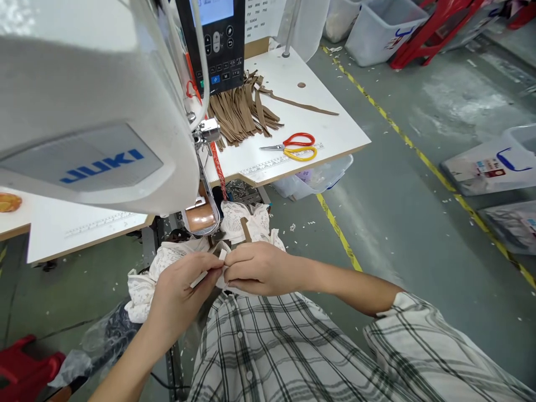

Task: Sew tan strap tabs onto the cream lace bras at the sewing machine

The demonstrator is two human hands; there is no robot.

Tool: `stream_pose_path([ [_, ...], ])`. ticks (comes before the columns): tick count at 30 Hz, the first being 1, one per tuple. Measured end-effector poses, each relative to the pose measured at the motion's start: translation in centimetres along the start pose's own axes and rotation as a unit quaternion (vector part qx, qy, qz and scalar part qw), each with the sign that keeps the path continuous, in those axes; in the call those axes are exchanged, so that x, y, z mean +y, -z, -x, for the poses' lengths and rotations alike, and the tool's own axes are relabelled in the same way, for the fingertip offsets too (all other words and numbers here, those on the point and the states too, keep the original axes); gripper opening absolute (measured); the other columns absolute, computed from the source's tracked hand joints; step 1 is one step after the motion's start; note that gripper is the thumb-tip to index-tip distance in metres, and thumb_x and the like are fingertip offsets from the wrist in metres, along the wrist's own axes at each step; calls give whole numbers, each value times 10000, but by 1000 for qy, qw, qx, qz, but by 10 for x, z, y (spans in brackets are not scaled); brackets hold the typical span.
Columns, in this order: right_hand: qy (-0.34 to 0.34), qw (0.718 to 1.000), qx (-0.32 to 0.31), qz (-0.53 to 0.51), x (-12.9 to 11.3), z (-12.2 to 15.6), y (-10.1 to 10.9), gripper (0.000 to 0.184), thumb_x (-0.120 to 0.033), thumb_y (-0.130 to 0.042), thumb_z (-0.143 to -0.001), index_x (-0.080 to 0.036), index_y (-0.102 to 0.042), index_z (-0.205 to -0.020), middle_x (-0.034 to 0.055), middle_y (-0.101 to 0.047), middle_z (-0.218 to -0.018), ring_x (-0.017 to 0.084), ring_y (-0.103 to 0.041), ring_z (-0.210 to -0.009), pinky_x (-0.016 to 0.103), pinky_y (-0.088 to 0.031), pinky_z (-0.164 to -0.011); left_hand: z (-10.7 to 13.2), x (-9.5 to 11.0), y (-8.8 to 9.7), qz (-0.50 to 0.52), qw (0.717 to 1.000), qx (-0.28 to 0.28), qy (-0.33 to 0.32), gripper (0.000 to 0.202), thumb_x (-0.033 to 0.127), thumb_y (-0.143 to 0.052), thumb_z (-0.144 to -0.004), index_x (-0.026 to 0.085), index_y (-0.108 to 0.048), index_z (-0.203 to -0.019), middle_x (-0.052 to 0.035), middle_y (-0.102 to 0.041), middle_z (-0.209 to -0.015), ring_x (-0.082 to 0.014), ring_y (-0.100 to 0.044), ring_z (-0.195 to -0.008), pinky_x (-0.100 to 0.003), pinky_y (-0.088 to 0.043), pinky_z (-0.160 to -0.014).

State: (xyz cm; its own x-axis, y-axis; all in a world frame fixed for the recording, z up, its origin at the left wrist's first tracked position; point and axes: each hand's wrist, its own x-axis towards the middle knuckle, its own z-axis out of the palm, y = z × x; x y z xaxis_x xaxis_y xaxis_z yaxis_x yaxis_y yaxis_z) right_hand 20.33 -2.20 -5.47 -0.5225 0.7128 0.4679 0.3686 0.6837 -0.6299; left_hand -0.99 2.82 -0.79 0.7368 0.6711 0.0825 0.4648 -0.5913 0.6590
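Note:
My left hand [184,285] pinches a white lace bra [247,219] at a small white band end [223,254]. Close against it, my right hand [262,269] is closed on the same band, its fingertips partly hidden. A brown fabric strip [245,230] sticks up behind my right knuckles; whether I hold it cannot be seen. More white lace [140,287] drapes to the left of my left hand. Just beyond both hands is the rounded arm end [201,218] of the sewing machine [96,111].
On the white table [335,134] lie scissors [299,147] with red and yellow handles and a pile of brown strips [240,111]. A control panel [220,50] stands above them. Plastic bins [377,36] and a red stool [435,33] are on the floor at right.

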Motion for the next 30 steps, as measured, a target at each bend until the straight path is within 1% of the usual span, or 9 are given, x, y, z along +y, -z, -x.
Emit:
stream_pose_path([
  [6, -15, 998, 1, 66, -6, 0, -9, 214, -184, -465, -980, -163, -648, -870, 67, -686, -841, 159, -604, -777, 283, -483, -727, -7, 3, 6, -33, 998, -48, 19, 107, 196, -528, -924, 213, -618, -867, -6, -669, -804, -150, -621, -726, -247, -469, -634],
  [10, -82, 995, 54, 1, -4, -1, -16, 203, -197, -481, -967, -163, -653, -865, 71, -694, -835, 160, -624, -784, 279, -492, -710, -15, -1, -4, -4, 994, -70, 86, 127, 220, -489, -913, 210, -543, -798, -18, -585, -799, -167, -554, -730, -272, -441, -624],
  [14, -159, 973, 98, -137, -8, -4, -16, 127, -214, -563, -936, -175, -679, -901, 51, -712, -900, 138, -646, -838, 249, -503, -761, -11, -3, -23, 208, 965, -15, 161, 99, 229, -473, -934, 214, -497, -839, -36, -601, -944, -154, -581, -818, -257, -476, -660],
  [17, -168, 963, 127, -167, -12, -7, -13, 114, -219, -586, -920, -184, -693, -902, 51, -724, -918, 140, -659, -854, 249, -514, -776, -4, -1, -31, 303, 939, 62, 152, 88, 259, -477, -968, 216, -547, -937, -38, -629, -1012, -149, -614, -911, -269, -509, -776],
  [20, -164, 966, 123, -156, -15, -8, -9, 106, -200, -595, -907, -188, -701, -911, 48, -737, -934, 139, -670, -852, 244, -518, -773, -2, -1, -27, 214, 967, 80, 113, 97, 242, -519, -961, 219, -614, -966, -25, -651, -957, -136, -618, -883, -242, -493, -749],
  [22, -166, 968, 110, -153, -16, -9, -7, 107, -193, -595, -905, -191, -701, -922, 43, -742, -941, 134, -673, -842, 238, -517, -763, -2, -3, -21, 125, 986, 74, 84, 102, 217, -529, -953, 211, -619, -908, -8, -640, -846, -121, -597, -770, -225, -466, -668],
  [25, -172, 966, 103, -161, -18, -11, -5, 106, -199, -602, -904, -191, -703, -933, 39, -747, -947, 129, -673, -828, 230, -514, -748, -4, -5, -18, 37, 995, 88, 39, 150, 187, -525, -942, 199, -567, -798, 9, -589, -725, -112, -547, -653, -223, -433, -596],
  [27, -184, 961, 108, -176, -18, -12, -4, 103, -209, -619, -899, -188, -711, -939, 38, -749, -944, 125, -673, -821, 223, -510, -738, -5, -6, -19, 22, 994, 108, 21, 162, 173, -527, -938, 202, -550, -780, 9, -588, -714, -115, -549, -652, -227, -438, -602],
  [30, -223, 944, 116, -215, -17, -14, -2, 110, -245, -642, -895, -188, -730, -928, 35, -752, -931, 131, -676, -831, 227, -508, -749, -4, -6, -22, 60, 992, 110, 27, 110, 167, -521, -947, 209, -600, -884, -20, -655, -832, -138, -611, -788, -245, -481, -700],
])
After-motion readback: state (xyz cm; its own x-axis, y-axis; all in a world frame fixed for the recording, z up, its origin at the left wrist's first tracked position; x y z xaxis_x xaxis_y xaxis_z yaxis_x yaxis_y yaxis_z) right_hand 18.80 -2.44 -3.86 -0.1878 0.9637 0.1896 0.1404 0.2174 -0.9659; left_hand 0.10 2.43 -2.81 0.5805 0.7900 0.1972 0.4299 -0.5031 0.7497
